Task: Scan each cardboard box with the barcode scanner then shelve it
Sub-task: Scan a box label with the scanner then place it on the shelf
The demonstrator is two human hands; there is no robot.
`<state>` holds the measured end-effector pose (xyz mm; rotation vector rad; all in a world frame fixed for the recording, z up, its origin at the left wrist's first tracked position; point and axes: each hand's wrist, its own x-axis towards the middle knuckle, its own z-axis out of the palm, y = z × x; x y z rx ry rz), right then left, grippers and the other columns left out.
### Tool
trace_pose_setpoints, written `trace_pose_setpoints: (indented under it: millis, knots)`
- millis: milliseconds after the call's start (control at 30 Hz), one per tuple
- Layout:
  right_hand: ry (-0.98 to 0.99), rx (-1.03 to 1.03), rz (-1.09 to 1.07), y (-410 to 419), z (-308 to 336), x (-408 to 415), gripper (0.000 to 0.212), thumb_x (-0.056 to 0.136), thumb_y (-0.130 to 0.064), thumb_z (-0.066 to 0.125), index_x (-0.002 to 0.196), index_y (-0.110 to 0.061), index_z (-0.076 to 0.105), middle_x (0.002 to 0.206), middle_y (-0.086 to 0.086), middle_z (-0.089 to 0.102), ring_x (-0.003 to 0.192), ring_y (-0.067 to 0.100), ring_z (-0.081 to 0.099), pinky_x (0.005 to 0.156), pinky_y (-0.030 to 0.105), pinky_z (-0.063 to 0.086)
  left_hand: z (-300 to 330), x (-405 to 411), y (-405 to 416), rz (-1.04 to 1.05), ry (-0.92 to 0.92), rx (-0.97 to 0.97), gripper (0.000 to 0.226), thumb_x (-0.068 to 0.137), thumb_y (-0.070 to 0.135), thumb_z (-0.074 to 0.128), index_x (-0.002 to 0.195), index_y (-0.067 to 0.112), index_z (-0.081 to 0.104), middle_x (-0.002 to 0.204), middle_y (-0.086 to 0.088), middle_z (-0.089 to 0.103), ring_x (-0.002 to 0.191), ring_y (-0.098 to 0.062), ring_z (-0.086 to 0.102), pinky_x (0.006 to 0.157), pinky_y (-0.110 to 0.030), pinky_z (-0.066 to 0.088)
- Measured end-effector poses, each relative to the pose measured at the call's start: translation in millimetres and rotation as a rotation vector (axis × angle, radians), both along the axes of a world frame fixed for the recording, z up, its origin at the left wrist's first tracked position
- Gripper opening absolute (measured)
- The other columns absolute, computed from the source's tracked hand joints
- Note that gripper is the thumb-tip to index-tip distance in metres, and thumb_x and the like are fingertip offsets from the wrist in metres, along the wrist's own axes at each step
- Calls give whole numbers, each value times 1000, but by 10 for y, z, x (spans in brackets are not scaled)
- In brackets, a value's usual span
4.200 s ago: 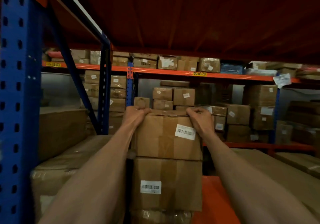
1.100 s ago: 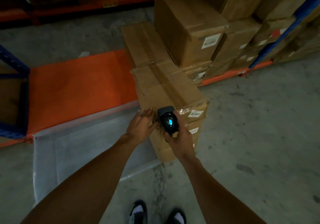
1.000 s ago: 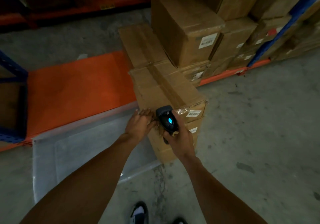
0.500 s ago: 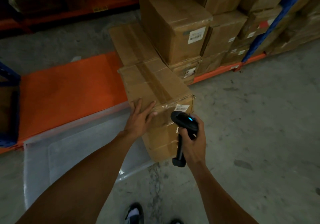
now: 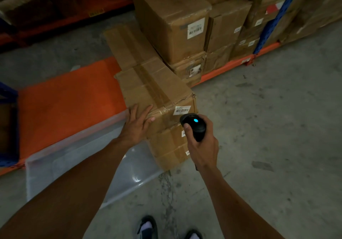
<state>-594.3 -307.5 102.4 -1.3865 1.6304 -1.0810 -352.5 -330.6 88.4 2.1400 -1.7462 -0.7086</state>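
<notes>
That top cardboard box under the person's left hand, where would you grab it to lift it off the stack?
Probably by its two long side faces, one hand on each. The top cardboard box lies flat, longer than wide, with nothing stacked on it. The left hand already rests flat on its near left corner; the right hand would first have to put down the barcode scanner.

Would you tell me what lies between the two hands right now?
In the head view, the top cardboard box's taped near corner.

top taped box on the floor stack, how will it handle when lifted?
The top box probably flexes: its corner is torn and its cardboard creased. Glossy tape may be slick under the left hand. Flat faces, so unlikely to roll. Weight can't be judged.
</notes>
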Motion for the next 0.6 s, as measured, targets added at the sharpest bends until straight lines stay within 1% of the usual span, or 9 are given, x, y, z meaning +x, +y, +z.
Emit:
trace_pose_setpoints:
  millis: [133, 167, 233, 267, 333, 400, 467, 533, 600]
  knots:
    - [29, 4, -26, 31, -80, -69, 49, 85, -75, 57, 129, -59, 42, 99, -24, 65, 98, 9, 69, 82, 37, 59, 9, -8, -3, -5, -10, -5, 52, 101, 47, 36, 151, 41, 27, 160, -13, 9, 146, -31, -1, 119, -47, 11]
    - [39, 1, -26, 33, -94, -81, 47, 85, -75, 56, 127, -63, 41, 100, -24, 65, 98, 10, 69, 82, 37, 59, 2, -7, -4, -7, -8, 0, 52, 101, 47, 36, 151, 41, 26, 160, -13, 8, 146, -31, -1, 119, -48, 11]
    - [46, -7, -26, 18, -98, -92, 44, 86, -74, 57, 124, -67, 39, 99, -26, 65, 97, 8, 69, 81, 34, 59, -16, 4, -9, -7, -4, 9, 51, 101, 48, 35, 151, 43, 26, 161, -11, 6, 147, -30, -3, 119, -49, 12]
    - [41, -11, -28, 4, -95, -91, 43, 86, -73, 58, 124, -66, 40, 98, -29, 65, 95, 5, 68, 79, 32, 58, -21, 9, -9, -6, -6, 12, 51, 101, 48, 35, 151, 43, 26, 161, -10, 6, 147, -29, -4, 119, -49, 12]
    - [26, -13, -32, -26, -98, -79, 45, 85, -71, 59, 127, -59, 44, 95, -36, 62, 87, -4, 65, 76, 27, 57, -25, 14, -11, 1, -5, 26, 51, 101, 50, 35, 150, 45, 25, 162, -9, 4, 148, -28, -6, 119, -49, 12]
    - [13, -15, -40, -51, -99, -62, 49, 84, -70, 59, 128, -55, 45, 93, -37, 62, 82, -6, 63, 74, 25, 56, -21, 12, -13, 9, 7, 41, 51, 100, 51, 35, 150, 46, 25, 162, -8, 3, 148, -30, -7, 120, -50, 12]
    - [2, -9, -51, -75, -93, -53, 49, 82, -69, 61, 127, -55, 46, 94, -34, 64, 85, -1, 66, 76, 29, 57, -16, 9, -15, 12, 15, 42, 52, 100, 51, 35, 150, 46, 24, 162, -9, 3, 148, -31, -7, 120, -50, 12]
    - [-2, 1, -53, -91, -92, -54, 48, 82, -68, 62, 125, -56, 45, 94, -29, 67, 87, 4, 69, 77, 36, 60, -17, 18, -16, 8, 13, 38, 52, 100, 51, 35, 150, 46, 24, 162, -10, 4, 148, -32, -6, 119, -52, 12]
    - [-3, 0, -45, -89, -92, -61, 47, 82, -67, 61, 124, -56, 45, 94, -26, 68, 88, 6, 71, 77, 41, 61, -27, 29, -12, 7, 18, 39, 53, 99, 53, 35, 150, 46, 24, 162, -10, 3, 148, -32, -7, 119, -54, 12]
